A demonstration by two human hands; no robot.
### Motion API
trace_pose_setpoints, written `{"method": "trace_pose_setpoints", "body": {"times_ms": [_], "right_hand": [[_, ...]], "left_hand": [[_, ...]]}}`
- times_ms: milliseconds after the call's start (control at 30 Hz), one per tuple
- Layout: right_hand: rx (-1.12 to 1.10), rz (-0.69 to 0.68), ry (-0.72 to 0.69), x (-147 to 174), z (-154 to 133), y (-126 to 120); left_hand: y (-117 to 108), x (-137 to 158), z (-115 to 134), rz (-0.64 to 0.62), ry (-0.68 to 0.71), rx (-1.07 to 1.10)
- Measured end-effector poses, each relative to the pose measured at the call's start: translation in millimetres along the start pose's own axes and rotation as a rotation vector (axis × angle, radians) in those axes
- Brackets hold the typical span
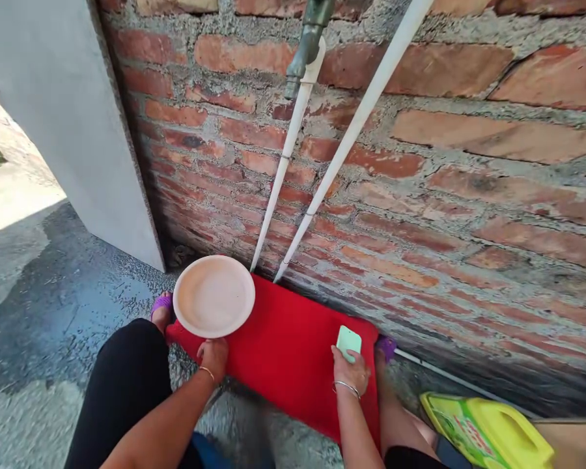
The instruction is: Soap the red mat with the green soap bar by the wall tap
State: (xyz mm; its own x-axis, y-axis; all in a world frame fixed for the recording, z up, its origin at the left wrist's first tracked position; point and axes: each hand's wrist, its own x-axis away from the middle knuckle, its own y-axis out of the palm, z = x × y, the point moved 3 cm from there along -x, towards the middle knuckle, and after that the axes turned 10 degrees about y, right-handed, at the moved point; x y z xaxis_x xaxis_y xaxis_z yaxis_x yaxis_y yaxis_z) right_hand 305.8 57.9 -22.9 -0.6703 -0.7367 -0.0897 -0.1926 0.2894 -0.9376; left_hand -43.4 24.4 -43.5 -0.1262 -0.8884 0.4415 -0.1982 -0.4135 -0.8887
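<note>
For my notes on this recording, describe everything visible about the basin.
The basin is round, wide and shallow, pale peach, with a smooth rim and a flat floor; it looks like plastic. Its open side faces up, and a tiny dark speck shows inside. It sits over the left end of the red cloth. The person's left hand is at its near rim; whether the fingers grip it is unclear.
</note>
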Motion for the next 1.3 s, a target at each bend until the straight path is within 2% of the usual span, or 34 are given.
{"method": "trace_pose_setpoints", "body": {"times_ms": [100, 200, 300, 400, 500, 633, 733, 833, 867, 933, 1000, 1033, 1067, 1100, 1167, 1233, 1300], "right_hand": [[-0.079, -0.024, 0.024, 16, -29, 10], [-0.19, -0.191, -0.163, 42, -96, 30], [-0.146, -0.335, -0.309, 61, -157, 43], [-0.058, -0.404, -0.328, 58, -177, 44], [-0.004, -0.411, -0.203, 32, -148, 33], [-0.035, -0.304, 0.129, -4, -60, 7], [-0.118, -0.239, 0.272, -7, -1, -5], [-0.258, -0.19, 0.299, 11, 31, -3], [-0.313, -0.169, 0.312, 19, 36, -1], [-0.423, -0.132, 0.355, 36, 39, 5], [-0.515, -0.123, 0.396, 47, 36, 9], [-0.549, -0.125, 0.408, 49, 33, 10], [-0.573, -0.125, 0.413, 50, 30, 10], [-0.589, -0.123, 0.409, 49, 28, 9], [-0.596, -0.113, 0.387, 47, 25, 6], [-0.572, -0.118, 0.362, 46, 24, 3], [-0.535, -0.153, 0.33, 48, 19, 3]], "left_hand": [[-1, 0, 1, 0.001, -0.005, 0.004], [-1, -2, 1, -0.019, -0.025, 0.029], [1, -7, 1, -0.044, -0.044, 0.052], [3, -10, 0, -0.098, -0.068, 0.033], [2, -12, 0, -0.149, -0.063, 0.003], [-10, -6, 6, -0.207, 0.0, 0.015], [-31, 5, 18, -0.269, 0.186, 0.119], [-66, 15, 24, -0.245, 0.437, 0.319], [-80, 15, 20, -0.194, 0.466, 0.386], [-108, 9, 2, -0.002, 0.426, 0.472], [-132, -3, -24, 0.271, 0.288, 0.461], [-140, -11, -38, 0.361, 0.205, 0.425], [-144, -21, -50, 0.398, 0.132, 0.385], [-144, -31, -61, 0.38, 0.076, 0.345], [-134, -51, -79, 0.243, -0.001, 0.291], [-117, -70, -90, 0.081, -0.017, 0.26], [-100, -85, -94, -0.014, 0.02, 0.237]]}}
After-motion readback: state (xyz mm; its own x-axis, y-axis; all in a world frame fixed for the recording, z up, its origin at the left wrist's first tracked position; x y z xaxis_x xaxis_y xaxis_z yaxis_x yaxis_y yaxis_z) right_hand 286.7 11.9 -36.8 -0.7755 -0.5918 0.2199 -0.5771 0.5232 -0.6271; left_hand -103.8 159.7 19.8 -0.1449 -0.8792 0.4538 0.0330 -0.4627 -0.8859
